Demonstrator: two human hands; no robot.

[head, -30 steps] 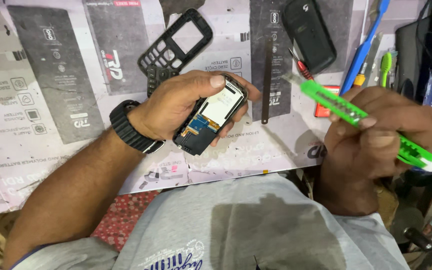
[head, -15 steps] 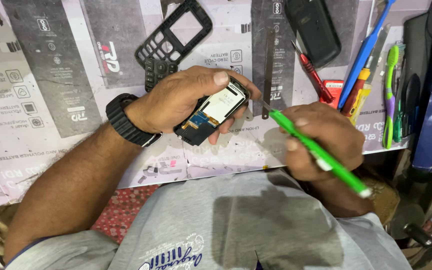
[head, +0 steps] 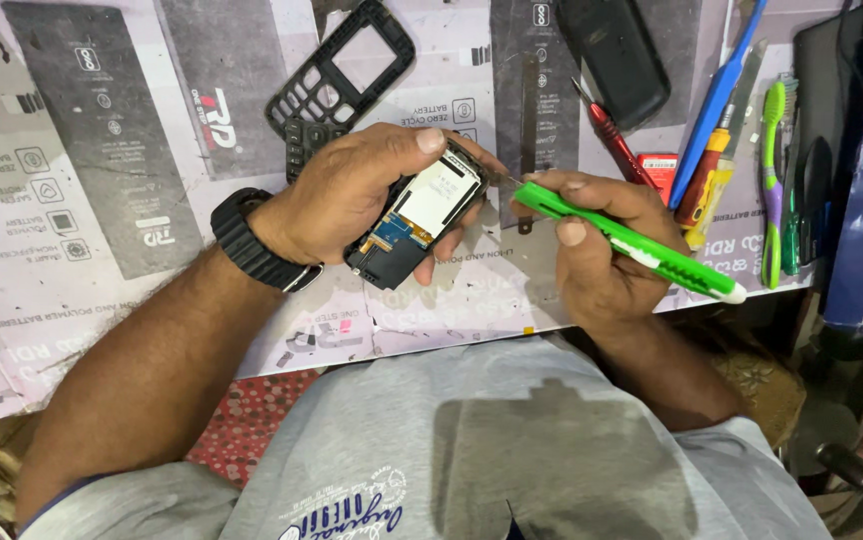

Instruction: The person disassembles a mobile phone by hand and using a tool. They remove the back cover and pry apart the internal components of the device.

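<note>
Two hands closed | left hand (head: 352, 195): opened phone (head: 417, 215) | right hand (head: 602, 250): green cutter (head: 632, 240)

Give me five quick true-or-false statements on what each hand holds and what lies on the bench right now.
1. The left hand grips an opened phone. True.
2. The right hand holds a red screwdriver. False: it holds a green tool; the red screwdriver lies on the bench.
3. The green tool's tip is at the phone's upper edge. True.
4. The black keypad frame is fitted on the phone. False: it lies apart.
5. The wristwatch is on the right wrist. False: left wrist.
</note>
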